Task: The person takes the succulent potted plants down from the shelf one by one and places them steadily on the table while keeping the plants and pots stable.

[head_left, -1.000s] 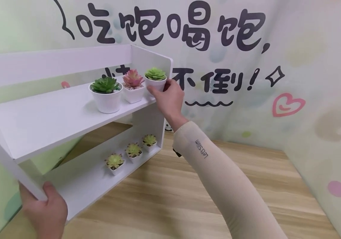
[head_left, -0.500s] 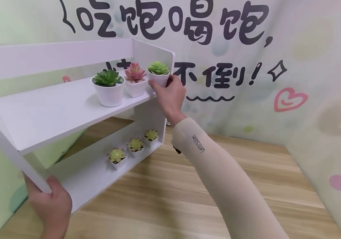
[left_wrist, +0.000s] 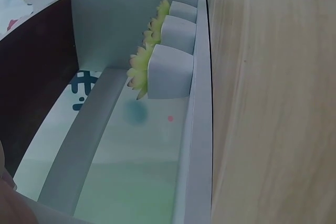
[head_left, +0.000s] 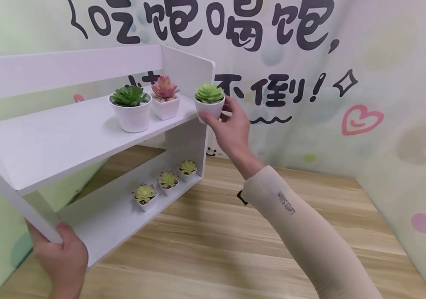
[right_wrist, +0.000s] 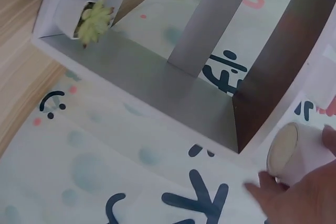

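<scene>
My right hand (head_left: 233, 128) pinches a light green potted succulent (head_left: 210, 99) by its round white pot, held upright just off the front right end of the upper shelf. In the right wrist view the base of that pot (right_wrist: 283, 153) faces the camera. My left hand (head_left: 61, 253) grips the near side panel of the white two-tier shelf (head_left: 67, 128), low down, thumb on the inner side. On the upper shelf stand a dark green potted succulent (head_left: 130, 110) and a pink one (head_left: 165, 97) in a square pot.
Small yellow-green succulents (head_left: 144, 197) in white pots line the lower shelf's front edge toward the far end. The shelf stands on a wood-grain table (head_left: 291, 241). Behind hangs a printed backdrop (head_left: 302, 137) with large black characters.
The light green succulent has left its place beside the pink one and moved right, off the shelf, in my right hand. My left hand stays on the side panel.
</scene>
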Motion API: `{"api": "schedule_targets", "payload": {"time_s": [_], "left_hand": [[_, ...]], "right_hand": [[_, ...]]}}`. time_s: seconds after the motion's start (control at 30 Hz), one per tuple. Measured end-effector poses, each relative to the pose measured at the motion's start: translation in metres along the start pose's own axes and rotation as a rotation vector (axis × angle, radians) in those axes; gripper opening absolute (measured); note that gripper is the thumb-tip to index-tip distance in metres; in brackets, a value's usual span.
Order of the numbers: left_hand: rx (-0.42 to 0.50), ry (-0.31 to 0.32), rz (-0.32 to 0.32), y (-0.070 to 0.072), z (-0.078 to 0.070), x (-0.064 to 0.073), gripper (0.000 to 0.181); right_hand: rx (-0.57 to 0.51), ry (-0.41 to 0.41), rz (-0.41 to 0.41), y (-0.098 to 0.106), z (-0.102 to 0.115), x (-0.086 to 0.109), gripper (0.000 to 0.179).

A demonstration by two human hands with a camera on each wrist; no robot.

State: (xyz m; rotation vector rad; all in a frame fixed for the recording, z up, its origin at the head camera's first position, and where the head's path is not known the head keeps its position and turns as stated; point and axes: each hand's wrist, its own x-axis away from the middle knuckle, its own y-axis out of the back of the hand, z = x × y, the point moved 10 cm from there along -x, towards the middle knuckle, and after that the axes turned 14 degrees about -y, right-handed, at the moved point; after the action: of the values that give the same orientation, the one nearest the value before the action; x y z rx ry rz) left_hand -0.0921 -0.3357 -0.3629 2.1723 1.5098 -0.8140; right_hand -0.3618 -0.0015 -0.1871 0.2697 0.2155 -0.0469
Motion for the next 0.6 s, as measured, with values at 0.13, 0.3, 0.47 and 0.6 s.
{"api": "schedule_targets", "payload": {"time_s": [0.13, 0.3, 0.47, 0.6], "left_hand": [[0.006, -0.012, -0.004, 0.0, -0.005, -0.001, 0.065], [0.013, 0.009, 0.022, -0.004, -0.005, -0.002, 0.066], [0.006, 0.015, 0.026, -0.003, 0.001, -0.001, 0.066], [0.004, 0.002, 0.028, -0.003, -0.004, -0.001, 0.067]], "right_hand": [[0.008, -0.03, 0.071, 0.008, -0.014, 0.011, 0.062], [-0.022, -0.045, 0.098, 0.02, -0.033, 0.025, 0.063], [-0.044, -0.05, 0.099, 0.035, -0.056, 0.037, 0.067], [0.019, -0.078, 0.071, 0.053, -0.079, 0.043, 0.074]]}}
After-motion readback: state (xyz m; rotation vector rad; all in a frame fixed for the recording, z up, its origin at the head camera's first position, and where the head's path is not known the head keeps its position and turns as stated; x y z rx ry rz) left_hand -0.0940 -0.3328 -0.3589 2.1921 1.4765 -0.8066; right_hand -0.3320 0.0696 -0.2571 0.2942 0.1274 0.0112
